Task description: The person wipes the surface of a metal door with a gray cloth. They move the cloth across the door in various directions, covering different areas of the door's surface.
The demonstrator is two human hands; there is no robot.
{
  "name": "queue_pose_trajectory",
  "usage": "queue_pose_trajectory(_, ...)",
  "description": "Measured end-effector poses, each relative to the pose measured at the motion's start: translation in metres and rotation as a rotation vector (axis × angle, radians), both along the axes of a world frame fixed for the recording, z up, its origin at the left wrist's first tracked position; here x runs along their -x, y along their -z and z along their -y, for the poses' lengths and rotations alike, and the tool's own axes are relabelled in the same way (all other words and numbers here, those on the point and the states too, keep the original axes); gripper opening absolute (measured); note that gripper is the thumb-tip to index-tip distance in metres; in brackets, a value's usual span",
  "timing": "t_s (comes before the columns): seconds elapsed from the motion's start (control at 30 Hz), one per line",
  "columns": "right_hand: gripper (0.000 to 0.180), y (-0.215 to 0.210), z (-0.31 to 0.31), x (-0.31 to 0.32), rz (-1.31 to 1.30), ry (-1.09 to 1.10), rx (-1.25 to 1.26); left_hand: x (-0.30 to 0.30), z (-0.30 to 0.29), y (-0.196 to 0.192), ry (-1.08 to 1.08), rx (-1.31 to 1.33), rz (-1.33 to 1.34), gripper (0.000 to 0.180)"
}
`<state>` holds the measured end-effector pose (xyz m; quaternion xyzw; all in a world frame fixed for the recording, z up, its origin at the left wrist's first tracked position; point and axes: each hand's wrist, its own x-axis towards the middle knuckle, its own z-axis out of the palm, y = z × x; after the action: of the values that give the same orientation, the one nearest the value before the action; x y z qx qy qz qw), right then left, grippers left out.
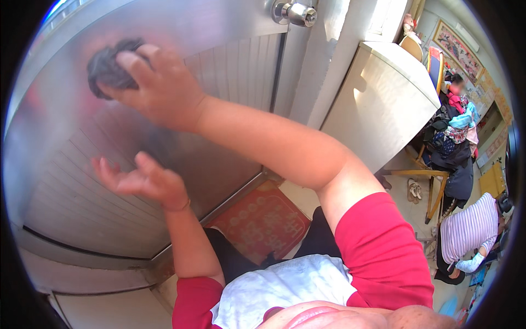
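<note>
A crumpled dark grey cloth is pressed against the upper part of a shiny metal door. My right hand is closed around the cloth, its fingers curled over the near side. Lower down, my left hand is held up in front of the door's ribbed lower panel, palm turned up and fingers apart, with nothing in it. A round silver door knob sits at the door's top right, well away from both hands.
A red patterned mat lies on the floor by the door. To the right stands a white cabinet. Beyond it are a wooden chair frame piled with clothes, sandals and a person in a striped shirt.
</note>
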<state>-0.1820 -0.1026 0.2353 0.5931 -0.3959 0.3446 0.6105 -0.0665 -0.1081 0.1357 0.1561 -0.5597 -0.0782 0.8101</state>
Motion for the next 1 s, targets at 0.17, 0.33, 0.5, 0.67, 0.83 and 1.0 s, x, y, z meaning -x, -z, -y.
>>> queue_pose_trajectory(0.17,0.040,-0.012,-0.015,0.067,-0.073,0.095,-0.002,0.016,0.031,0.040,-0.259,-0.146,0.404,0.080)
queue_pose_trajectory(0.33,0.047,-0.026,-0.044,0.119,0.446,0.088,0.250,0.018,0.043,0.051,-0.189,-0.182,0.480,0.084)
queue_pose_trajectory(0.5,0.049,-0.046,-0.022,0.074,0.620,-0.016,0.291,0.022,0.046,0.054,-0.164,-0.229,0.497,0.084)
queue_pose_trajectory(0.67,0.045,-0.031,0.008,0.001,0.422,0.013,0.228,0.030,0.038,0.049,-0.086,-0.079,0.290,0.068)
queue_pose_trajectory(0.83,0.040,-0.034,0.018,0.005,0.035,-0.036,0.237,0.024,0.033,0.050,-0.033,0.097,0.189,0.032)
queue_pose_trajectory(1.0,0.051,-0.037,-0.045,0.066,0.058,0.210,0.008,0.017,0.023,0.041,0.055,-0.006,0.301,0.008)
